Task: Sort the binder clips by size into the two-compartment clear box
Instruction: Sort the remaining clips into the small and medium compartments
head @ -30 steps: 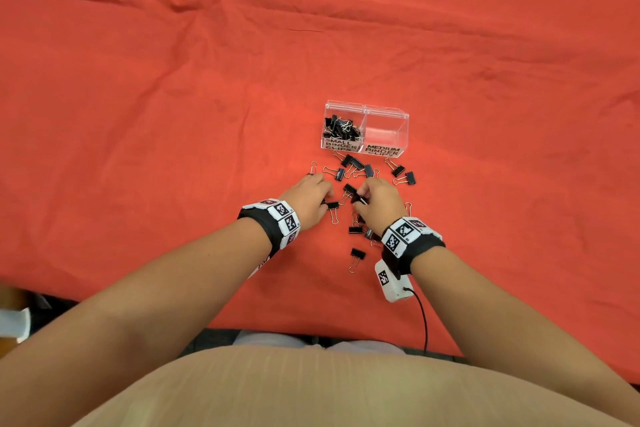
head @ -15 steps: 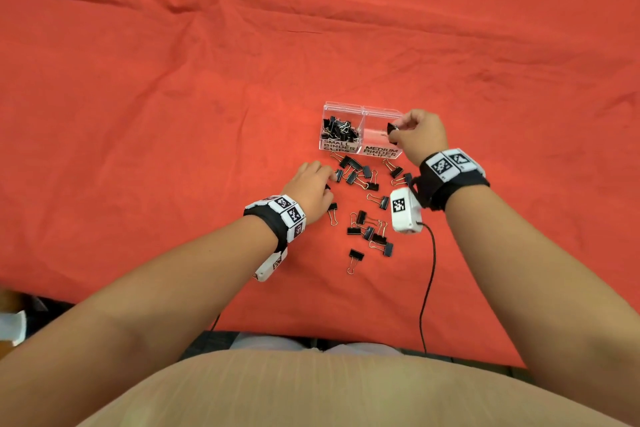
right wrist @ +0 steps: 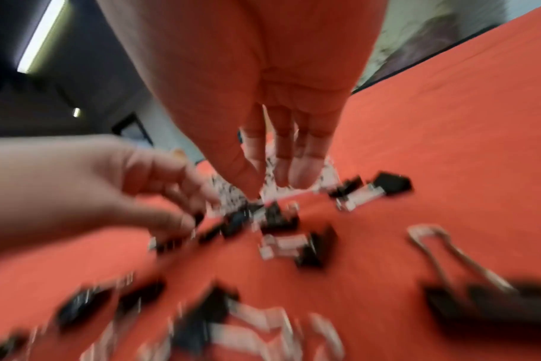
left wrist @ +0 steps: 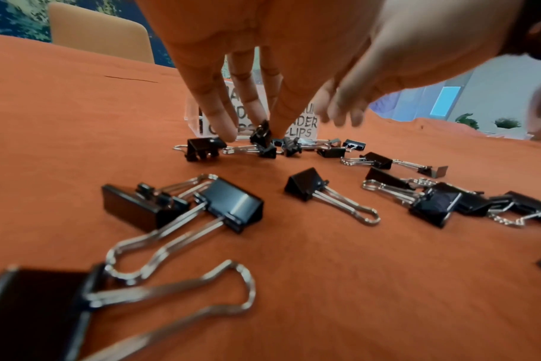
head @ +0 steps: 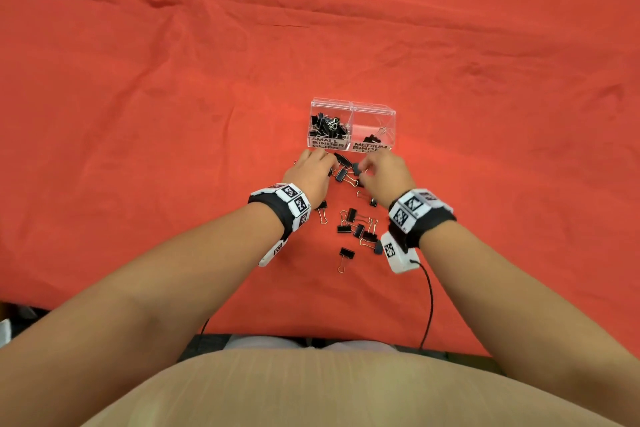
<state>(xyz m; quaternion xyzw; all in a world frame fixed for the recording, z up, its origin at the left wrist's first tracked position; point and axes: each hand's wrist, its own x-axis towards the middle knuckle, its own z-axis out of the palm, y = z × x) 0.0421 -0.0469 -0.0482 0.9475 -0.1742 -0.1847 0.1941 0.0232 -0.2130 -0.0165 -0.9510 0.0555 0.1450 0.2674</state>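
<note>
The clear box (head: pixel 353 107) stood just beyond both hands; left hand (head: pixel 310 174) pinched a small clip (left wrist: pixel 261 135); right hand (head: pixel 387 177) reached open-fingered; red cloth (head: pixel 138 114) lay wide around.

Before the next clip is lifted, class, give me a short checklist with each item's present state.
1. Clear box upright, tops open: ok.
2. Labels readable, small left, medium right: ok.
3. Loose clips remain on the cloth: ok.
4. Left hand pinching a small clip: ok.
5. Right hand empty: cannot tell, blurred.
6. Medium compartment has room: ok.
</note>
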